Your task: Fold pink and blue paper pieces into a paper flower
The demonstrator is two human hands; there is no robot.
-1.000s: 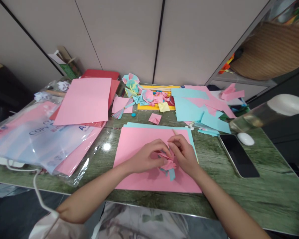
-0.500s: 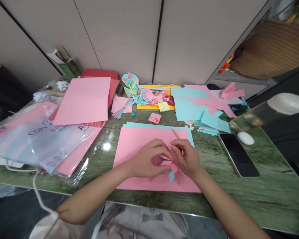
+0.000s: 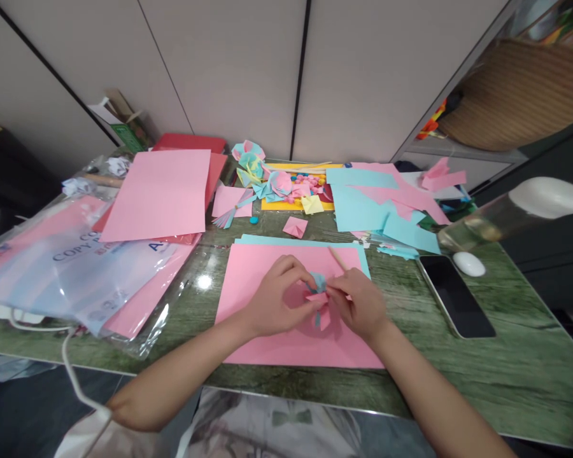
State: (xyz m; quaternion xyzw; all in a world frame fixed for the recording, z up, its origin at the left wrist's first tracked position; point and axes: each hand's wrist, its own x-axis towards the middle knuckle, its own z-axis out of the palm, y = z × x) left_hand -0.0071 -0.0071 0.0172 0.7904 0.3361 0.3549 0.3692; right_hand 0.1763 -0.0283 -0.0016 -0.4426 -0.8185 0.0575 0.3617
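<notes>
A small pink-and-blue folded paper flower (image 3: pixel 318 298) is between my two hands, above a large pink sheet of paper (image 3: pixel 258 350). My left hand (image 3: pixel 279 296) pinches the flower's left side with thumb and forefinger. At its right side, the closed fingers of my right hand (image 3: pixel 360 302) grip it as well, hiding part of the folds. A thin light-brown stick (image 3: pixel 337 258) shows just beyond my right fingers; its lower end is hidden. Light-blue paper (image 3: pixel 365 256) peeks out from under the pink sheet.
Folded paper flowers (image 3: pixel 265 175) and a pink folded square (image 3: pixel 295 226) lie farther back. Plastic-wrapped copy paper (image 3: pixel 100 267) covers the left side. Right are blue paper pieces (image 3: pixel 358 213), a phone (image 3: pixel 456 296), a white mouse-like object (image 3: pixel 468 264) and a clear bottle (image 3: pixel 477 222).
The paper flower has been turned between my fingers, so a blue petal now shows at its top. My right fingers have moved slightly down and closed more tightly.
</notes>
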